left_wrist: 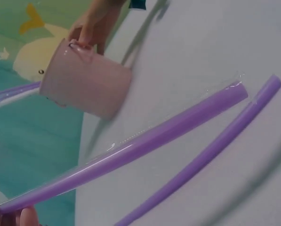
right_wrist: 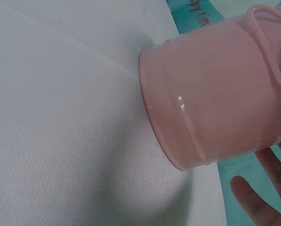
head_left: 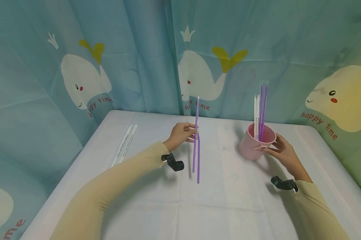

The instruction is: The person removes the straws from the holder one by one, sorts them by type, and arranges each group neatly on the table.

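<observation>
My left hand (head_left: 181, 135) pinches purple straws (head_left: 196, 120) in clear wrapping above the middle of the table, their lower ends spread apart. In the left wrist view, a wrapped purple straw (left_wrist: 131, 150) runs from the fingertips, with another purple straw (left_wrist: 201, 160) beside it. At the right, my right hand (head_left: 283, 150) holds a pink bucket (head_left: 248, 149) by its near side, thumb close to the small handle. Purple straws (head_left: 262, 110) and white, printed, slim packets (head_left: 256, 116) stand up in it. The right wrist view shows the bucket (right_wrist: 211, 99) tilted, with fingers (right_wrist: 258, 202) beside it.
Two slim white packets (head_left: 125, 145) with printing lie on the left part of the white table (head_left: 210, 206), partly behind the left forearm. A blue-green curtain (head_left: 138, 60) with whale prints hangs along the table's back and sides.
</observation>
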Available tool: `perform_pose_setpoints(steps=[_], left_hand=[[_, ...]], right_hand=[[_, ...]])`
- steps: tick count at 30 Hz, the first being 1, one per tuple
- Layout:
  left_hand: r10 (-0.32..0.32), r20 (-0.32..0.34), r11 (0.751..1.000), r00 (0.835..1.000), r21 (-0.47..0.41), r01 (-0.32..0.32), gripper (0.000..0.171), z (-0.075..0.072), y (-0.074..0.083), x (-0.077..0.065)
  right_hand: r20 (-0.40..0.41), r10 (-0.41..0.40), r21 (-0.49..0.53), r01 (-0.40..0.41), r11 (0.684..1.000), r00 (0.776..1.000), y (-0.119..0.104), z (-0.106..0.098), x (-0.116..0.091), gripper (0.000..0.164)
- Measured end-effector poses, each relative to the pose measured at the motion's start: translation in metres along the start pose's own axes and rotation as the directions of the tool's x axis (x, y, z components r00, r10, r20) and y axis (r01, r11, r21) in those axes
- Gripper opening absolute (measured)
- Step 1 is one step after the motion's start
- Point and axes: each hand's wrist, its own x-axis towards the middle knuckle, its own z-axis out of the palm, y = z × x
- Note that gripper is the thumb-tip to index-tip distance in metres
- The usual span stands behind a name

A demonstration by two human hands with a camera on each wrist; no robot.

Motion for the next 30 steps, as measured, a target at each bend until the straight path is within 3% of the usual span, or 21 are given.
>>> perform_pose_setpoints(steps=[6,18,30], left_hand=[[-0.062,-0.016,0.998,0.998,0.003,0.062,0.028,-0.002,-0.007,-0.004],[-0.128,-0.016,0.992,0.992,0.021,0.128,0.027,-0.002,-0.027,-0.007],[-0.204,-0.03,0.979,0.978,-0.014,0.204,0.035,0.0,-0.038,-0.006]], right_hand=[[0.008,0.015,-0.007,-0.015,1.0,1.0,-0.001,-0.001,0.001,0.079],[0.005,0.002,0.004,-0.002,1.0,1.0,-0.001,0.0,0.001,0.079],[0.002,-0.019,0.016,0.019,1.0,1.0,0.001,0.0,0.001,0.08]])
